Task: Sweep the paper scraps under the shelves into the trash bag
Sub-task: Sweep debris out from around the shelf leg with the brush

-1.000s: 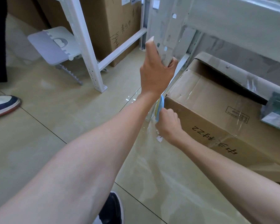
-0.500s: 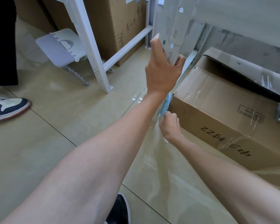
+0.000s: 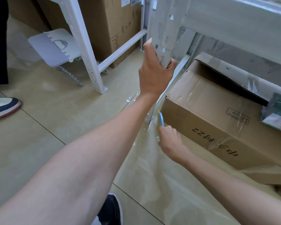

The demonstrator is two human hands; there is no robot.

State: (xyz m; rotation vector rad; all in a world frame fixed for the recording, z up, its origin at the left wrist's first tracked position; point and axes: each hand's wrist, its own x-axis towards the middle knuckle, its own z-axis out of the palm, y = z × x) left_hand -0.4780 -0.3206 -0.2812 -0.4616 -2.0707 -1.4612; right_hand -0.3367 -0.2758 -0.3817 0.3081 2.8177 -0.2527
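Head view: a person crouches at the foot of a white metal shelf upright point(image 3: 162, 34), the landmark for this scene. The left hand point(image 3: 154, 73) is wrapped around the upright, fingers curled behind its far edge and thumb raised along its near face. Below the upright's foot, the right hand point(image 3: 169, 138) is closed around the lower end of a thin light-blue tool point(image 3: 161, 120) with a yellow edge; what kind of tool it is cannot be told. Its long axis runs nearly vertical, the free end pointing up toward the left wrist, the rest hidden inside the fist. The tool stands in the narrow gap between the upright's foot and the near corner of a taped cardboard box point(image 3: 217, 120), which lies on the floor right of the upright, one flap open. Room there is tight; left of the upright the glossy tiled floor point(image 3: 58, 127) is open. A small pale scrap point(image 3: 157, 138), possibly paper, shows beside the right hand's knuckles. Further left of the upright lie a grey folded stool point(image 3: 53, 47) and another person's shoe point(image 3: 2, 107).
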